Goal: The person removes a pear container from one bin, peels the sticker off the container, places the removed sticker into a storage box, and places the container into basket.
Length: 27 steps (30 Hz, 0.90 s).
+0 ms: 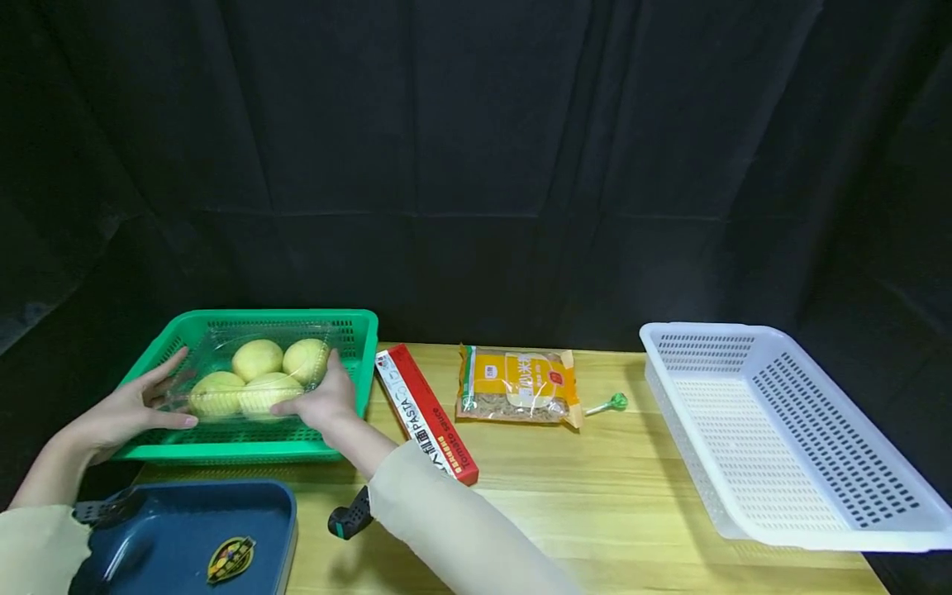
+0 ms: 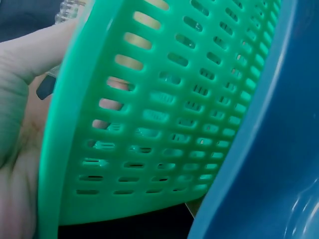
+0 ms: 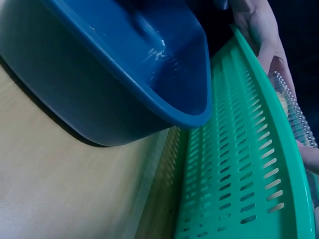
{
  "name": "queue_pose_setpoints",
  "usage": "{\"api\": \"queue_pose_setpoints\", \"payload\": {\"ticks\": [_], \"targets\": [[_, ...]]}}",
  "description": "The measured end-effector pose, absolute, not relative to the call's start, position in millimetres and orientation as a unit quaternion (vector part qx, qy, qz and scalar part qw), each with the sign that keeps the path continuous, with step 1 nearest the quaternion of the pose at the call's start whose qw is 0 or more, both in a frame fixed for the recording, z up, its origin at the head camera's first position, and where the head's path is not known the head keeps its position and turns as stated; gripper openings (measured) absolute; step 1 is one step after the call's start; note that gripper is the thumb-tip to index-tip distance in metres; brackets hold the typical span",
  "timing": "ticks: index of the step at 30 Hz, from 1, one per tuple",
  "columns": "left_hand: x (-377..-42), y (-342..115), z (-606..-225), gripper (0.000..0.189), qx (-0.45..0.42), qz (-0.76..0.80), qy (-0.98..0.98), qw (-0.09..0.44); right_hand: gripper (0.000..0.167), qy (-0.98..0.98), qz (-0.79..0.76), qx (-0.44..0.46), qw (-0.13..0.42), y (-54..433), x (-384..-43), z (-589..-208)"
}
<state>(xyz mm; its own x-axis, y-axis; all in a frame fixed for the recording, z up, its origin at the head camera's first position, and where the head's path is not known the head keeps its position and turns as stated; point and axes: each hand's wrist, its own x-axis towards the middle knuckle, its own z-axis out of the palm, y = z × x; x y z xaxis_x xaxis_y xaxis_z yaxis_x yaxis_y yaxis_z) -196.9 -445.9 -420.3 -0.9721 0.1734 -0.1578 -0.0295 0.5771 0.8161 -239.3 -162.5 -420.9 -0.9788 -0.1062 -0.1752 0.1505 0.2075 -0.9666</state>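
A clear plastic box of round yellow-green fruit (image 1: 256, 392) sits within the rim of the green basket (image 1: 223, 450) at the left. My left hand (image 1: 141, 405) holds the box's left end, thumb along the front and fingers behind. At the other end my right hand (image 1: 327, 401) grips the right side, thumb on the front. In the left wrist view, the basket's slotted wall (image 2: 164, 114) hides most of the box and the fingers. The right wrist view shows the box's ridged edge (image 3: 294, 107) just above the basket rim.
In front of the basket stands a blue bin (image 1: 201, 496) with a small round packet (image 1: 230, 559) inside. To the right lie a red and white pasta box (image 1: 427, 413), a yellow grain bag (image 1: 518, 386) and a green lollipop (image 1: 616, 402). A white basket (image 1: 751, 521) stands far right.
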Motion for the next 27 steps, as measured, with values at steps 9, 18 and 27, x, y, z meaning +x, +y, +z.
{"api": "queue_pose_setpoints", "payload": {"ticks": [9,18,27], "targets": [[-199,-447,-424,0.109,0.043,0.451,0.883,0.123,0.121,0.785,-0.607,0.035,0.114,-166,-240,-421],[-202,-441,-420,0.116,0.042,0.429,0.892,0.135,0.120,0.796,-0.594,0.036,0.111,-165,-240,-420],[-198,-432,-410,0.116,0.030,0.381,0.914,0.136,0.123,0.823,-0.559,0.008,0.098,-163,-238,-417]]}}
